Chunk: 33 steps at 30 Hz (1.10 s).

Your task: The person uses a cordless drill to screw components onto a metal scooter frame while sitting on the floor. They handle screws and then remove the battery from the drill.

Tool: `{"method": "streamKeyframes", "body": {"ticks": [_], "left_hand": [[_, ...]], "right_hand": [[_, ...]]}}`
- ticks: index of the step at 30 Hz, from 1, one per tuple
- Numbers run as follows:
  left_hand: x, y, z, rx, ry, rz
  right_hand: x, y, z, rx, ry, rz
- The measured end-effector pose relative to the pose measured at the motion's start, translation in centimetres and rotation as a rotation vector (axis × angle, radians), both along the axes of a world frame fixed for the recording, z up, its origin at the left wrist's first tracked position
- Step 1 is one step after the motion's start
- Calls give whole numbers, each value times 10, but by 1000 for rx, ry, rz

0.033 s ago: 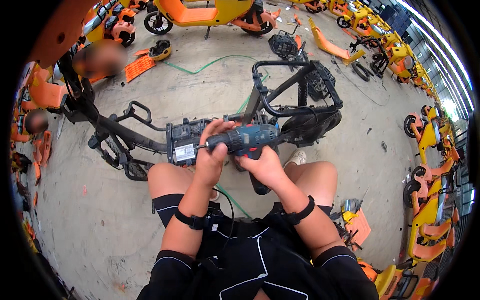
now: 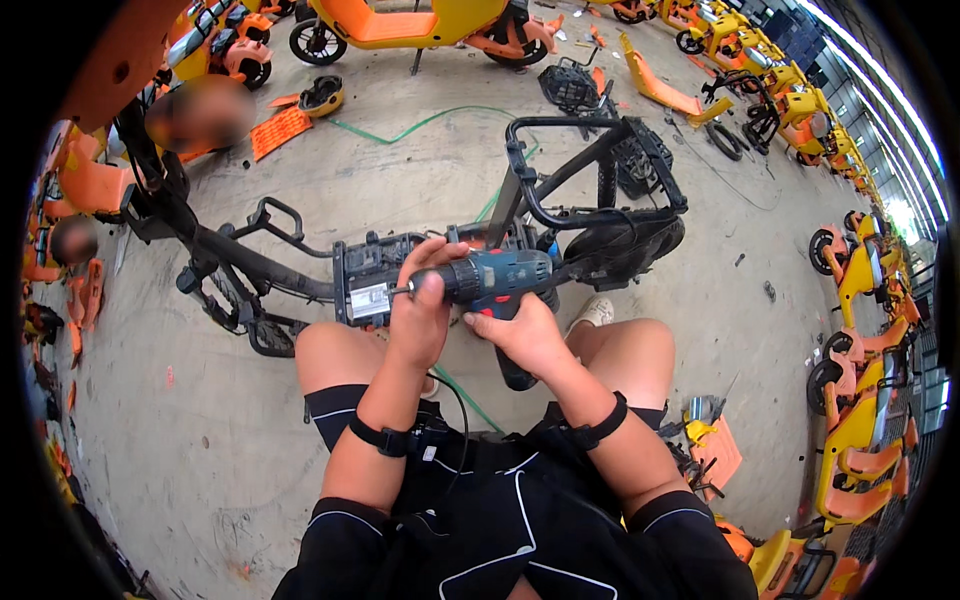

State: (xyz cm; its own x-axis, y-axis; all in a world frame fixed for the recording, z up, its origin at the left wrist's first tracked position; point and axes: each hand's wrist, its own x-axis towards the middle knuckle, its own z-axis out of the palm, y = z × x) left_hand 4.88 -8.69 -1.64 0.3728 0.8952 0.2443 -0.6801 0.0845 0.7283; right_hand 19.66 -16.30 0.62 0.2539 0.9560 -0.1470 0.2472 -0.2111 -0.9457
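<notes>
Beside stripped scooter frame (image 2: 268,272), right hand (image 2: 530,335) gripped cordless drill (image 2: 512,272), left hand (image 2: 416,328) closed round its chuck (image 2: 458,281); apparently chuck handling, next move called for steady hold.

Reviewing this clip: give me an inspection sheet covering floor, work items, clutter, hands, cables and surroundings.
Surface: grey floor, marked and stained.
Work items: teal-and-black power drill, bit pointing left; stripped black scooter frame beyond the knees.
Clutter: orange panel, yellow helmet, yellow-orange body part.
Hands: left hand around the drill's front end; right hand on its handle.
Cables: thin black cable near the lap; green line on the floor, type unclear.
Surroundings: yellow-and-orange scooters on several sides.
</notes>
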Motion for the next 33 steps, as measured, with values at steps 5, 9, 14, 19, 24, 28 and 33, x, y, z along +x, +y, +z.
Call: {"method": "streamKeyframes", "body": {"ticks": [5,9,14,19,24,28,33], "left_hand": [[6,-7,-20,-366,-249,-37],[9,-13,-37,-392,-233,-148],[7,-1,-38,-266,-115,-214],[20,1,-20,-237,-92,-334],[19,-6,-21,-345,-92,-380],[26,-10,-28,-342,-110,-311],[24,-24,-26,-236,-66,-291]], "right_hand": [[3,-26,-45,-39,843,86],[12,-30,-78,-169,1082,337],[24,-26,-61,-227,1165,457],[26,-32,-53,86,908,366],[28,-36,-48,-42,1039,312],[28,-40,-58,-8,987,324],[18,-54,-58,-2,1043,318]]}}
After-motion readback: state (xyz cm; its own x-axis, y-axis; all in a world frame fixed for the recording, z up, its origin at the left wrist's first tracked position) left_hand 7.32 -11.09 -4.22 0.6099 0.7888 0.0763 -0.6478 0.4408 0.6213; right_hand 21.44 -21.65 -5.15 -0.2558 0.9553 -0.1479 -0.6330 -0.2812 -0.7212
